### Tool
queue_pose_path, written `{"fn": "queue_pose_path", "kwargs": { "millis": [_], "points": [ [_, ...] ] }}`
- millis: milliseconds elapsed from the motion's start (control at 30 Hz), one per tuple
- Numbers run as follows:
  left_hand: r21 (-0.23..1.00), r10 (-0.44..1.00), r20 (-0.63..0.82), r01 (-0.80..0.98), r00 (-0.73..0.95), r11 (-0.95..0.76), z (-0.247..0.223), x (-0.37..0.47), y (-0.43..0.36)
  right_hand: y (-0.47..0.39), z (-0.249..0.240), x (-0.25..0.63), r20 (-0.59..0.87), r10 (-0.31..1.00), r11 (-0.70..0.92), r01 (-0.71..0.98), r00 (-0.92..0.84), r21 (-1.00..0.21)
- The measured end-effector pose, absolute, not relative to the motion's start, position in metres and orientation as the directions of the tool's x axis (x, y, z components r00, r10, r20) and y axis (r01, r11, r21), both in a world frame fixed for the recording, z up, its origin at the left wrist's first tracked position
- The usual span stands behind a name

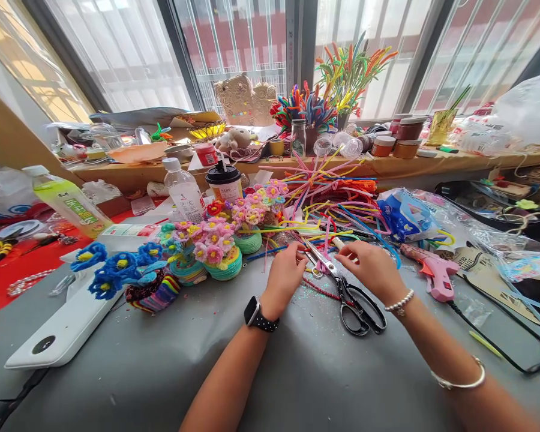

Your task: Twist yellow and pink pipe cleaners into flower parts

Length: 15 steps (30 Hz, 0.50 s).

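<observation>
My left hand is over the middle of the grey table, its fingers curled in and tips close together. Anything pinched there is too small to make out. Across from it, my right hand has its fingers bent, with a gap showing between thumb and fingers. A short white stick lies at its fingertips; I cannot tell whether they touch it. Large black-handled scissors lie between my hands, blades pointing away. Beside them are a dark red beaded strip and a pink pipe cleaner.
Pipe-cleaner flowers in striped pots stand at left, behind a white power bank-like device. A pink glue gun with its black cord lies right. Loose pipe cleaners, a lidded cup and bottles stand farther back.
</observation>
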<state>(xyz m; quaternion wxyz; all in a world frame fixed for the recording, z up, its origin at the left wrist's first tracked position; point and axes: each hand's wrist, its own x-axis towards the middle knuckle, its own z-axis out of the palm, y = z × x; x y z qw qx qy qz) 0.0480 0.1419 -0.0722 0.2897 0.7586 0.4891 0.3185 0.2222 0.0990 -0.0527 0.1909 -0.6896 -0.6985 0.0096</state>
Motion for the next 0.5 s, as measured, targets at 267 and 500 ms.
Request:
{"fn": "queue_pose_path", "kwargs": {
  "millis": [267, 500],
  "points": [
    [0.692, 0.915, 0.204, 0.611, 0.347, -0.386, -0.075, 0.05, 0.142, 0.102, -0.07, 0.195, 0.043, 0.995, -0.081, 0.985, 0.088, -0.15],
    [0.657, 0.884, 0.143, 0.625, 0.445, -0.421, -0.077, 0.058, 0.138, 0.1, -0.07, 0.205, 0.079, 0.992, -0.077, 0.975, 0.095, -0.208]
  ]
}}
